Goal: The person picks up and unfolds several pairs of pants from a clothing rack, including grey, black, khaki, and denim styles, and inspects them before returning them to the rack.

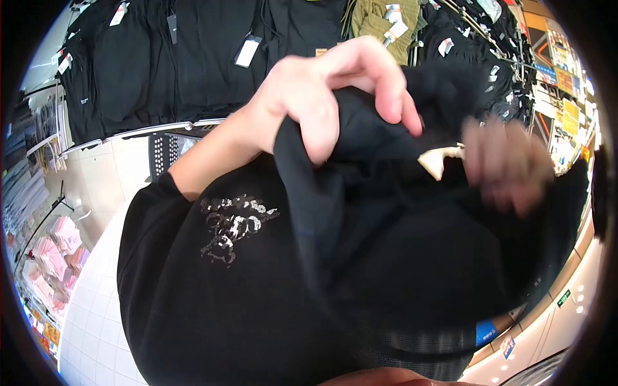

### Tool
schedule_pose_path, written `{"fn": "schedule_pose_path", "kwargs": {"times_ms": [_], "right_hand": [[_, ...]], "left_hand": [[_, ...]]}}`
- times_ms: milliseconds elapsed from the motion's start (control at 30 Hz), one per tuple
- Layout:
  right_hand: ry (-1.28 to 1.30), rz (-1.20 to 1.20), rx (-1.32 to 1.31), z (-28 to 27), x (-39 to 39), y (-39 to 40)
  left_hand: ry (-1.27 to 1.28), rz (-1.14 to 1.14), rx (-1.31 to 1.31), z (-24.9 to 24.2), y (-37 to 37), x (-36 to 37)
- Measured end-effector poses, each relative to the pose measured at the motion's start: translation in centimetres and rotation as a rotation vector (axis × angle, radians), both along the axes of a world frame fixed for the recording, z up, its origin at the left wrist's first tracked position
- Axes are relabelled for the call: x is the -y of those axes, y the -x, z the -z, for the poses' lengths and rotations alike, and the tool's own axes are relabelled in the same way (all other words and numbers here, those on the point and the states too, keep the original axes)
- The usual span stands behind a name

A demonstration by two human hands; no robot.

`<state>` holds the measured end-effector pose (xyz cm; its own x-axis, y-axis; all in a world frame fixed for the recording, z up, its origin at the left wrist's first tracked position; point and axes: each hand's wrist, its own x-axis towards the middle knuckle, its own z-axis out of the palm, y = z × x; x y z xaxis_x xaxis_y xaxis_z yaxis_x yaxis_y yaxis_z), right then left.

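Note:
A black garment (399,244) hangs close before the camera, its folds filling the middle and right of the view. My left hand (335,96) is closed on its upper edge, thumb in front and fingers bent over the cloth. To the right, my right hand (508,164) is smeared by motion, its fingers over the dark cloth; what it grips cannot be made out. Between the hands, a small pale beige piece (436,163) shows against the black cloth and reaches toward my right hand. Part of the garment behind my left hand is blurred.
Black clothes with tags (129,71) hang on a rail (154,129) across the top, with an olive garment (383,26) among them. Folded pink items (55,251) are stacked at the left. My black top (193,302) has a shiny print.

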<state>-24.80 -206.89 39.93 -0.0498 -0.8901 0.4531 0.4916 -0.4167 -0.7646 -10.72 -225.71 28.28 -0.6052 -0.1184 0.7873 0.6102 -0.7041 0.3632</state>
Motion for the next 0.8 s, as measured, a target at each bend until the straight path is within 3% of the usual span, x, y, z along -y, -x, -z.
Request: {"fn": "schedule_pose_path", "kwargs": {"times_ms": [67, 100, 167, 233, 300, 333, 433, 500, 567, 633, 667, 767, 800], "right_hand": [[-0.336, 0.526, -0.263, 2.9, -0.9, -1.0], [-0.398, 0.591, -0.423, 3.8, -0.6, 0.0], [-0.510, 0.604, -0.601, 5.4, -0.2, 1.8], [-0.550, 0.291, -0.342, 7.1, -1.2, 2.2], [-0.580, 0.135, -0.229, 8.2, -1.3, 1.5], [-0.594, 0.145, -0.236, 8.4, -0.8, 0.5], [-0.628, 0.355, -0.212, 8.5, -0.6, -0.5], [-0.649, 0.578, -0.170, 8.2, -0.1, -0.7], [-0.663, 0.787, -0.111, 8.0, 0.6, -0.9], [-0.671, 0.907, -0.218, 7.9, 0.9, -0.7], [-0.657, 0.885, -0.276, 8.1, 0.6, -0.4], [-0.561, 0.778, -0.345, 8.6, 0.1, -1.0], [-0.568, 0.782, -0.369, 8.5, 0.2, -1.1]], "left_hand": [[-0.286, 0.182, 0.021, -0.7, 0.7, -1.3], [-0.312, 0.271, 0.235, -1.4, -0.3, -0.3], [-0.353, 0.347, 0.351, -1.4, -0.5, 0.2], [-0.388, 0.325, 0.156, 1.5, 1.5, -0.1], [-0.425, 0.304, -0.035, 3.3, 3.4, -0.5], [-0.455, 0.253, 0.099, 3.5, 2.6, -0.4], [-0.348, 0.038, 0.316, 6.4, 2.4, 1.7], [-0.430, 0.040, 0.880, 5.5, -2.1, 1.9], [-0.509, -0.050, 1.178, 5.9, -3.5, 0.7], [-0.800, 0.374, 0.810, 5.9, -3.6, 1.6], [-0.721, 0.302, 0.854, 5.7, -3.6, 1.5], [-0.204, -0.235, 1.166, 3.6, -2.6, 0.4], [-0.226, -0.323, 1.118, 3.8, -2.2, 0.4]]}}
